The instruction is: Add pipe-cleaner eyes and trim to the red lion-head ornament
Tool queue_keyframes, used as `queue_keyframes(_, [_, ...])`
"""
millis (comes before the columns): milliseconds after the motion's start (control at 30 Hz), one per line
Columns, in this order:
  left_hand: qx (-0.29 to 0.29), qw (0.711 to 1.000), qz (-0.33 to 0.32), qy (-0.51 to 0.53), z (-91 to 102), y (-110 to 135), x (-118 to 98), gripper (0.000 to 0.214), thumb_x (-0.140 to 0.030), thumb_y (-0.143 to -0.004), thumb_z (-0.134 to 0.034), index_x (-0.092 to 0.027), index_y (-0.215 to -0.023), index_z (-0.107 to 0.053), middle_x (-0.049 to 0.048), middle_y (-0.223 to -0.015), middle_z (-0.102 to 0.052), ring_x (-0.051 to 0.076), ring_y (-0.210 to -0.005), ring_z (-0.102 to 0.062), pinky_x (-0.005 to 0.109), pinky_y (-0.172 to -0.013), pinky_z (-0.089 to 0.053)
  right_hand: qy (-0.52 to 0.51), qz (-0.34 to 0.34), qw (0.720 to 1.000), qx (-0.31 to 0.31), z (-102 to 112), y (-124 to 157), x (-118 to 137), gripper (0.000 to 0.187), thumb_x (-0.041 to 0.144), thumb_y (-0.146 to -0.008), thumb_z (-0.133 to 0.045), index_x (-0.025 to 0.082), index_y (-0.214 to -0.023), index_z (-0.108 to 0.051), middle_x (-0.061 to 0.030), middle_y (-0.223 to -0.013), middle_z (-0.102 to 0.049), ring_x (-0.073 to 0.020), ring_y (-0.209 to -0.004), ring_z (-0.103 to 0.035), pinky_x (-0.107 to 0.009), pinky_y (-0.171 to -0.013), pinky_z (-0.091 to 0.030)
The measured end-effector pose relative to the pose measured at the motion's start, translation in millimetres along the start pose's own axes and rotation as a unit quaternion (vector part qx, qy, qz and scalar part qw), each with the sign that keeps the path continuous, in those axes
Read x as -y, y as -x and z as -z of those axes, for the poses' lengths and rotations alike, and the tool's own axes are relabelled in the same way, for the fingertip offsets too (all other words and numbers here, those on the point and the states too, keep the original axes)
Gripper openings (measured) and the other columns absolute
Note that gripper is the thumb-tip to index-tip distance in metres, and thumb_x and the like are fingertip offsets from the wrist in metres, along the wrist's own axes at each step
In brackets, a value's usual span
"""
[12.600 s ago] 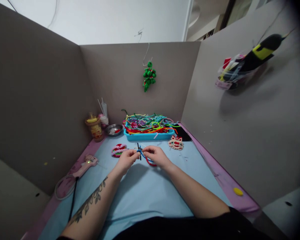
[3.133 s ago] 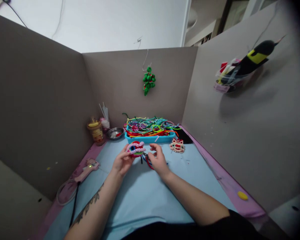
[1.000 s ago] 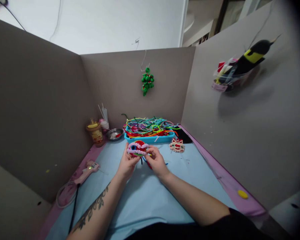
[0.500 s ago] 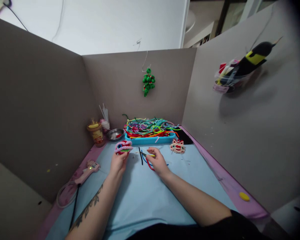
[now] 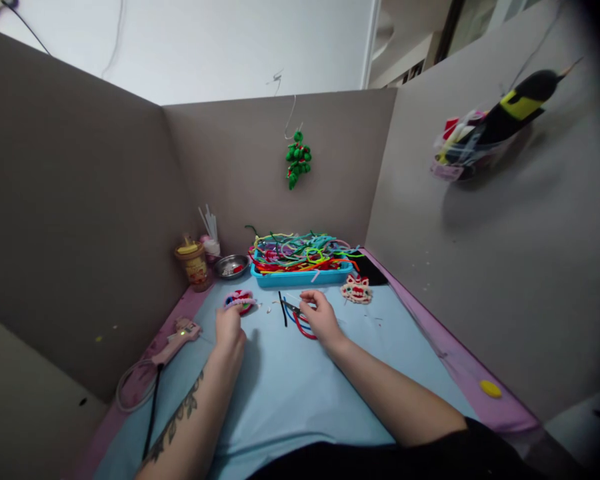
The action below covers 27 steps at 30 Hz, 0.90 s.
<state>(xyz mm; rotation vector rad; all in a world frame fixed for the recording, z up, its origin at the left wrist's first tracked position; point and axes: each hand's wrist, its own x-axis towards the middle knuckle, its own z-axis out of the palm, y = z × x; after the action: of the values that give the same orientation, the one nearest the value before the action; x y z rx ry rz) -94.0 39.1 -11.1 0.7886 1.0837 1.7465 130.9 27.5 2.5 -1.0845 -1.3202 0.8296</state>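
My left hand [image 5: 229,325] is low on the blue mat [image 5: 290,400], its fingertips closed on the near edge of a pink and red pipe-cleaner piece [image 5: 239,301] that lies on the mat. My right hand [image 5: 321,316] is curled, fingers pinched on a small dark tool [image 5: 293,308] that points left. Loose black, blue and red pipe cleaners [image 5: 300,323] lie under and beside that hand.
A blue tray [image 5: 300,275] heaped with coloured pipe cleaners stands at the back. A cream and red craft piece [image 5: 356,289] lies to its right. A metal bowl [image 5: 231,266], a jar [image 5: 194,264] and a pink glue gun [image 5: 177,334] are at the left. Grey partitions enclose the desk.
My left hand has carried the pink and red piece away from my right hand, leftward and down onto the mat. My right hand has stayed over the loose pipe cleaners.
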Motion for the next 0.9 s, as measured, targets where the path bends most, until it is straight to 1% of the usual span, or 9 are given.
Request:
queue_keyframes(67, [-0.092, 0.988, -0.104, -0.074, -8.7, 13.7, -8.0, 0.042, -0.015, -0.065, -0.064, -0.023, -0.103, -0.05, 0.001, -0.093, -0.057, 0.019, -0.094, -0.056, 0.035, -0.085, -0.041, 0.077, 0.02, 0.997, 0.017, 3.5, -2.5, 2.7, 0.012, 0.022, -0.074, -0.052, 0.018, -0.083, -0.059, -0.0037, -0.087, -0.059, -0.0166, -0.081, -0.056, -0.029, -0.074, -0.045])
queue_keyframes(100, [-0.096, 0.969, -0.168, -0.153, -13.8, 20.2, -11.7, 0.043, -0.016, -0.067, -0.064, -0.024, -0.107, -0.051, 0.0025, -0.1, -0.056, 0.019, -0.099, -0.054, 0.035, -0.089, -0.039, 0.13, 0.036, 0.99, 0.044, 4.9, -3.1, 3.6, 0.01, 0.02, -0.075, -0.051, 0.018, -0.08, -0.06, -0.0035, -0.085, -0.059, -0.0165, -0.08, -0.055, -0.029, -0.076, -0.044])
queue_keyframes(167, [0.019, 0.916, -0.239, -0.321, -23.9, 30.9, -16.2, 0.033, -0.016, -0.072, -0.059, -0.023, -0.104, -0.057, 0.0045, -0.102, -0.056, 0.02, -0.1, -0.052, 0.035, -0.092, -0.038, 0.255, 0.071, 0.957, 0.116, 6.4, -2.5, 4.6, 0.01, 0.018, -0.076, -0.051, 0.019, -0.074, -0.061, -0.0044, -0.083, -0.06, -0.0179, -0.083, -0.054, -0.029, -0.078, -0.042])
queue_keyframes(267, [0.204, 0.791, -0.276, -0.506, -36.2, 39.6, -12.4, 0.027, -0.009, -0.077, -0.049, -0.021, -0.091, -0.067, 0.0074, -0.097, -0.059, 0.022, -0.096, -0.052, 0.038, -0.089, -0.039, 0.41, 0.095, 0.889, 0.182, 5.8, 0.7, 4.9, 0.015, 0.016, -0.08, -0.048, 0.019, -0.077, -0.063, -0.0074, -0.087, -0.061, -0.0208, -0.09, -0.054, -0.03, -0.079, -0.039])
queue_keyframes(333, [0.251, 0.729, -0.291, -0.567, -42.0, 40.7, -4.5, 0.034, -0.005, -0.078, -0.045, -0.023, -0.095, -0.069, 0.0088, -0.103, -0.058, 0.024, -0.099, -0.05, 0.039, -0.088, -0.038, 0.473, 0.096, 0.855, 0.187, 5.8, 1.0, 4.9, 0.017, 0.014, -0.083, -0.046, 0.019, -0.085, -0.062, -0.0093, -0.093, -0.061, -0.0219, -0.093, -0.054, -0.03, -0.078, -0.038])
queue_keyframes(433, [0.295, 0.673, -0.301, -0.608, -48.1, 38.0, 7.1, 0.032, -0.008, -0.079, -0.049, -0.025, -0.096, -0.069, 0.0085, -0.112, -0.056, 0.025, -0.106, -0.047, 0.041, -0.09, -0.036, 0.536, 0.068, 0.82, 0.191, 8.7, -3.6, 4.2, 0.018, 0.014, -0.084, -0.046, 0.018, -0.097, -0.058, -0.0123, -0.1, -0.061, -0.0243, -0.096, -0.054, -0.031, -0.075, -0.038])
queue_keyframes(533, [0.313, 0.637, -0.288, -0.643, -50.4, 34.4, 12.0, 0.021, -0.012, -0.079, -0.053, -0.023, -0.086, -0.07, 0.0085, -0.107, -0.057, 0.025, -0.102, -0.047, 0.04, -0.087, -0.036, 0.554, 0.032, 0.802, 0.223, 13.1, -8.8, 2.4, 0.018, 0.022, -0.084, -0.049, 0.018, -0.1, -0.056, -0.0127, -0.099, -0.063, -0.0253, -0.092, -0.058, -0.031, -0.072, -0.039])
queue_keyframes(667, [0.321, 0.615, -0.293, -0.658, -48.5, 32.9, 10.8, 0.015, -0.016, -0.08, -0.055, -0.021, -0.08, -0.068, 0.0083, -0.103, -0.058, 0.025, -0.098, -0.046, 0.038, -0.081, -0.037, 0.553, 0.03, 0.796, 0.243, 14.1, -8.9, 2.2, 0.023, 0.027, -0.081, -0.055, 0.019, -0.102, -0.053, -0.0124, -0.097, -0.065, -0.0258, -0.088, -0.061, -0.03, -0.067, -0.038])
queue_keyframes(900, [0.34, 0.606, -0.288, -0.659, -45.1, 30.3, 10.5, 0.016, -0.016, -0.082, -0.051, -0.022, -0.083, -0.066, 0.0072, -0.1, -0.056, 0.023, -0.098, -0.045, 0.036, -0.082, -0.034, 0.521, 0.0, 0.832, 0.192, 29.0, -21.9, 9.5, 0.026, 0.033, -0.084, -0.051, 0.018, -0.105, -0.05, -0.0119, -0.097, -0.066, -0.0241, -0.086, -0.063, -0.029, -0.065, -0.038])
